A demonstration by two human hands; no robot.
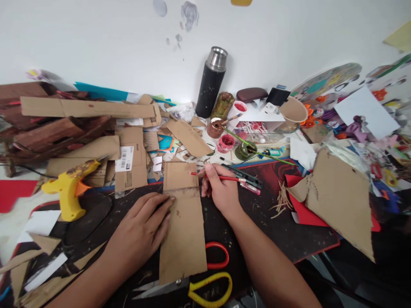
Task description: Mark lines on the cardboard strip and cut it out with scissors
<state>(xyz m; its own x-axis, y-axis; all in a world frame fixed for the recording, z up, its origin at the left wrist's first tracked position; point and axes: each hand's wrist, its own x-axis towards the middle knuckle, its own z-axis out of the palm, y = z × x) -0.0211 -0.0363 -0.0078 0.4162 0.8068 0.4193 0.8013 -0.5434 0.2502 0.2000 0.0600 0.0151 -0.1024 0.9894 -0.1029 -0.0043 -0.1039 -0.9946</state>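
A long piece of brown cardboard (184, 239) lies upright before me on the dark mat. Across its upper part runs a see-through strip, perhaps a ruler (183, 193). My left hand (144, 218) rests flat at the cardboard's left edge, fingertips touching it near the strip. In my right hand (221, 188) is a slim red pencil (224, 177), its tip over the cardboard's upper right part. Beside that hand lies a dark utility knife (242, 175). Scissors (210, 288) with red and yellow handles lie partly under the cardboard's lower end.
A yellow glue gun (72, 188) lies at left near cardboard scraps (131, 158). Behind stand a black flask (211, 81) and paint pots (225, 143), one with a long green brush (272, 157). To the right, a large cardboard piece (342, 196) rests on red paper.
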